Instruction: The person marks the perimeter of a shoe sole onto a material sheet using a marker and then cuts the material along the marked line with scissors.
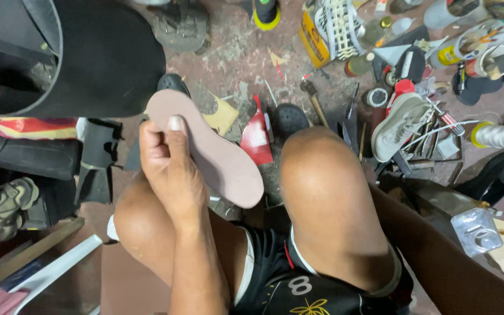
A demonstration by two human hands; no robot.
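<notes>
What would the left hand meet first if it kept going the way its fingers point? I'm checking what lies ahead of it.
The left hand, gripping the pinkish insole, points up-frame; first in line looks like the big black sheet, though depth is unclear.

The insole [217,153] looks like matt, smooth pinkish foam, while just beyond it a glossy red plastic scrap [256,137] lies on the rough, stained floor [237,55], near a wooden-handled hammer [313,102] and a white mesh-cloth sneaker [401,125].
</notes>
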